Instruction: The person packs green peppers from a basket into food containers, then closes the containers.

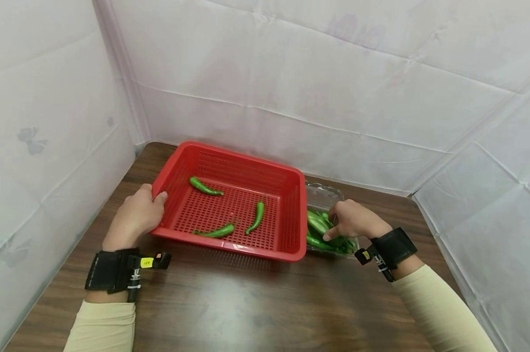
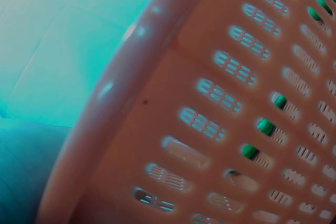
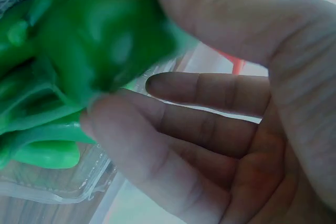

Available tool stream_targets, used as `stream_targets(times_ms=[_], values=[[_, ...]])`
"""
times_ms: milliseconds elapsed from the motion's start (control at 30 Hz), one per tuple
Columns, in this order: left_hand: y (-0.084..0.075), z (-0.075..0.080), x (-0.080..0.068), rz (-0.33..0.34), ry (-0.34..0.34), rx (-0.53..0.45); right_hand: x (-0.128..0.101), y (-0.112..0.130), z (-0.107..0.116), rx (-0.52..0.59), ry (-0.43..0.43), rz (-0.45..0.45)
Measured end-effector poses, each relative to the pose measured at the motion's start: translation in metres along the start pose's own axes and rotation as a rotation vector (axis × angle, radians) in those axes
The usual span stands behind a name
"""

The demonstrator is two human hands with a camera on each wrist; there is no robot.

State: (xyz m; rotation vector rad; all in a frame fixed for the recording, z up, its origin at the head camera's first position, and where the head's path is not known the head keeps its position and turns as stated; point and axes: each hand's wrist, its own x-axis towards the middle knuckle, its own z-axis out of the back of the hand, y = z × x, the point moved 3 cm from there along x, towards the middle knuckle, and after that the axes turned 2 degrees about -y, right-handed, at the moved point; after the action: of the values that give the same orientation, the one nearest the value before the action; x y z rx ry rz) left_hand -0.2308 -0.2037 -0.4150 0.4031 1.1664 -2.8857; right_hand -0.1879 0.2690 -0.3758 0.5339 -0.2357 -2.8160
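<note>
Fingers of the left hand [image 1: 135, 215] curl round the rim of the basket [image 1: 265, 252], left of centre; at centre right, the right hand [image 1: 353, 222] pinches a pepper [image 3: 100, 40] between thumb and finger at the box [image 1: 324, 195]. Mid-frame, three peppers [image 1: 257, 218] lie apart in the basket; several remain boxed, so work looks early.

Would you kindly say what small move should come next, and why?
Probably lift the green pepper from the clear container toward the red basket: the right hand appears to pinch it, the left hand holds the basket, and three peppers already lie inside.
</note>
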Motion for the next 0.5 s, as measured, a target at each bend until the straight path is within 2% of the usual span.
stream_targets(times_ms=[300,500], values=[[0.0024,0.0003,0.0016,-0.005,-0.004,0.005,0.0016,0.0009,-0.0023,0.015,-0.052,0.082],[0.003,-0.0003,0.0016,-0.002,0.001,0.004,0.0002,-0.0026,-0.0059,0.005,-0.074,0.062]])
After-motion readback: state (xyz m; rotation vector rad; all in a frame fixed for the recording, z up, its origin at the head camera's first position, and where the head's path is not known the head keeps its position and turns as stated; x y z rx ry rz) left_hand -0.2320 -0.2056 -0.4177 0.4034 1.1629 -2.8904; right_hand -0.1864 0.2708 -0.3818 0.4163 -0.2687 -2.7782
